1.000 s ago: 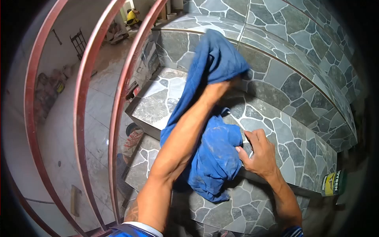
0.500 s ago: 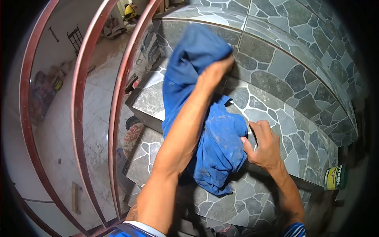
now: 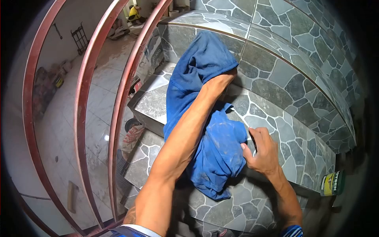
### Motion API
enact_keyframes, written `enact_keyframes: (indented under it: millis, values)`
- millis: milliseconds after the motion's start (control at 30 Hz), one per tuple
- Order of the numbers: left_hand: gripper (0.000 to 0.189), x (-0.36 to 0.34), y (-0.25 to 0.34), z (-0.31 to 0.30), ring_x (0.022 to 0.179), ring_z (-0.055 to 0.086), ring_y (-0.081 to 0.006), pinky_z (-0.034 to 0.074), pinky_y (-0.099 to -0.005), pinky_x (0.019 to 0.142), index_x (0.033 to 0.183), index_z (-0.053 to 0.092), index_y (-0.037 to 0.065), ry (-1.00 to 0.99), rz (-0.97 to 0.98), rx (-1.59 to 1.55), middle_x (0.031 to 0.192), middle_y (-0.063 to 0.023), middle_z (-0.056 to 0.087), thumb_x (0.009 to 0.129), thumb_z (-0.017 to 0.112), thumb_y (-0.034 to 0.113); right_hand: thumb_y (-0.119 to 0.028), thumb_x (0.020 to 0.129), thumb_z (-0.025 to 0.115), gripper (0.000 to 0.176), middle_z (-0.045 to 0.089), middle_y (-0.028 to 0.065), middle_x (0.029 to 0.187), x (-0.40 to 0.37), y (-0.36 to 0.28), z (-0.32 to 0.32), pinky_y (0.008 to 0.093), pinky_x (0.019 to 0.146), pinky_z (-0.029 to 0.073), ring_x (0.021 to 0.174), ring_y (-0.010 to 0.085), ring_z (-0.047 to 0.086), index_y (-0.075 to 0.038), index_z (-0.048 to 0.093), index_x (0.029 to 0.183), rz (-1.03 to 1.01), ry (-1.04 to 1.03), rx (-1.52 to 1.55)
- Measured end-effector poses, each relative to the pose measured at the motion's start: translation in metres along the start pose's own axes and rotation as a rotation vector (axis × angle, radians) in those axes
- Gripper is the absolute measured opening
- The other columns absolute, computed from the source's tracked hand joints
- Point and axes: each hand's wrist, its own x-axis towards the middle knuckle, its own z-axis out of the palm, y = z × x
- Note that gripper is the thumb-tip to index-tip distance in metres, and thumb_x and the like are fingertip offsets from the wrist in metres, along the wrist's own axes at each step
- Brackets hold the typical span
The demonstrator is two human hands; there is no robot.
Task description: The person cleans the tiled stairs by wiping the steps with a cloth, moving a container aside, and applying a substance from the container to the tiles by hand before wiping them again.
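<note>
A blue cloth, creased and smudged with pale dust, drapes over the stone-patterned steps. Its darker upper part rises in front of the step's riser. My left hand reaches into the fabric there and holds it up, its fingers covered by the folds. Beside the cloth's right edge is my right hand, thumb and index finger apart and curved, fingertips right at the fabric. The tiled step shows below and behind that hand.
Red metal railing bars curve along the left. Down on the floor are a hand truck, a wooden piece and a person in yellow. A labelled can stands at the right, and a sack behind the railing.
The view has shifted slightly. The upper cloth, blurred before, is now sharp, with my left hand still in its folds. My right hand keeps nearly the same pose at the cloth's edge.
</note>
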Motion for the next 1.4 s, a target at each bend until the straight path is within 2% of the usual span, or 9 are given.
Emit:
enact_keyframes:
  millis: [133,333,633,800,900,1000,1100,1267,1400]
  values:
    - [0.026,-0.024,-0.029,0.017,0.095,0.063,-0.0311,0.047,-0.0369,0.089,0.101,0.066,-0.002,-0.14,-0.1,-0.737,0.099,-0.018,0.067,0.093,0.05,0.017,-0.019,0.076,0.076,0.046,0.056,0.0165,0.096,-0.005,-0.003,-0.001,0.041,0.066,0.052,0.081,0.0347,0.063,0.006,0.061,0.112,0.044,0.001,0.016]
    - [0.02,-0.008,-0.035,0.012,0.08,0.061,-0.031,0.049,-0.0421,0.079,0.091,0.066,0.003,0.286,0.368,-0.025,0.082,-0.0141,0.062,0.089,0.051,0.016,-0.019,0.076,0.077,0.047,0.056,0.0166,0.098,0.005,0.0,-0.003,0.0408,0.067,0.053,0.082,0.0353,0.063,0.006,0.06,0.112,0.031,-0.013,0.032]
    - [0.029,-0.013,-0.043,0.028,0.106,0.065,-0.0297,0.046,-0.0341,0.099,0.112,0.071,0.007,0.179,0.32,-0.119,0.105,-0.0188,0.069,0.097,0.049,0.019,-0.02,0.076,0.077,0.048,0.057,0.0172,0.098,0.006,0.001,-0.002,0.041,0.068,0.053,0.083,0.0354,0.064,0.006,0.06,0.112,0.002,0.004,0.009]
    - [0.031,-0.021,-0.06,0.02,0.112,0.064,-0.0304,0.045,-0.0362,0.101,0.115,0.07,0.007,-0.182,0.246,-0.383,0.112,-0.0199,0.069,0.095,0.051,0.019,-0.02,0.076,0.076,0.048,0.056,0.0171,0.099,-0.003,-0.003,0.0,0.0408,0.067,0.053,0.083,0.0353,0.064,0.006,0.06,0.113,0.068,-0.003,0.026]
    - [0.028,-0.03,-0.061,0.054,0.106,0.064,-0.0318,0.047,-0.0351,0.097,0.107,0.071,0.004,0.365,0.381,0.145,0.106,-0.0205,0.069,0.092,0.054,0.02,-0.02,0.076,0.076,0.048,0.056,0.0173,0.099,0.003,-0.003,-0.003,0.0408,0.066,0.053,0.083,0.0352,0.064,0.006,0.059,0.113,0.028,-0.015,0.017]
    - [0.025,0.011,-0.088,0.068,0.097,0.065,-0.0289,0.048,-0.0331,0.094,0.101,0.07,0.003,0.428,0.253,0.257,0.097,-0.0153,0.069,0.093,0.054,0.02,-0.02,0.076,0.076,0.049,0.056,0.0174,0.099,0.006,0.001,-0.001,0.041,0.066,0.053,0.083,0.0352,0.064,0.006,0.059,0.113,0.012,-0.006,0.012]
    - [0.023,-0.002,-0.079,0.026,0.093,0.065,-0.0265,0.049,-0.0334,0.09,0.098,0.07,0.004,-0.044,0.013,-0.629,0.094,-0.0129,0.069,0.093,0.054,0.019,-0.019,0.076,0.076,0.048,0.056,0.0175,0.099,-0.002,0.0,0.002,0.0414,0.065,0.053,0.082,0.0354,0.064,0.006,0.059,0.113,0.058,-0.009,0.038]
    - [0.021,-0.008,-0.037,0.042,0.086,0.064,-0.0226,0.051,-0.0339,0.084,0.093,0.071,0.006,0.242,0.247,-0.043,0.091,-0.009,0.069,0.092,0.054,0.018,-0.019,0.075,0.076,0.048,0.057,0.0178,0.099,0.005,-0.003,-0.002,0.041,0.066,0.053,0.082,0.0354,0.064,0.006,0.059,0.113,0.044,-0.015,0.032]
    - [0.02,0.011,-0.078,0.044,0.081,0.064,-0.0195,0.053,-0.0343,0.08,0.088,0.071,0.007,0.163,0.064,-0.585,0.088,-0.0058,0.069,0.092,0.054,0.017,-0.018,0.075,0.076,0.049,0.057,0.0181,0.1,0.001,-0.003,0.002,0.0404,0.067,0.053,0.083,0.0353,0.064,0.006,0.059,0.114,0.074,-0.029,0.037]
